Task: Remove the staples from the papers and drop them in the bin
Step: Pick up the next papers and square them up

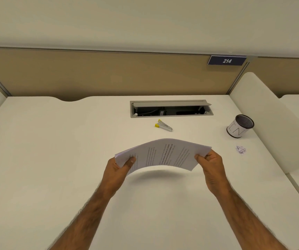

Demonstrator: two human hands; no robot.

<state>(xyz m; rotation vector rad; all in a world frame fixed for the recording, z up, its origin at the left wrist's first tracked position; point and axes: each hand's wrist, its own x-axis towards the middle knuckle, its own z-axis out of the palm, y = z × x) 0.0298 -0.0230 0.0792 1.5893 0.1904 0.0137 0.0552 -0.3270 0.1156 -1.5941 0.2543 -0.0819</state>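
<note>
Head view looks down on your surface (54, 159), a broad, smooth off-white top with a rounded notch in its far edge, walled by a tan fabric partition (109, 74) with a metal rail along the top. A white curved divider (264, 123) closes off the right side.

Both your forearms reach forward from the bottom edge, bare, angled inward toward the middle. Your left hand (117, 170) has its grip closed on the left end of the papers (163, 154), thumb on top and fingers underneath. Your right hand (210, 165) is likewise pinched on the right end, thumb on the top sheet. The papers are a thin white stack of printed pages, held clear of the surface and bowed upward in an arch between your hands, with a soft shadow beneath. Any staples in them are too small to tell.

Beyond the papers, a grey metal cable tray (170, 109) is set into the surface, its flap raised over a dark recess. At far right stands the bin (240, 128), a small round black mesh cup wrapped in white paper with hand-drawn letters. Between tray and papers lies a remover (163, 125), metal with yellow tips. Near the bin, a small pile of shiny bits (240, 150) sits on the surface.
</note>
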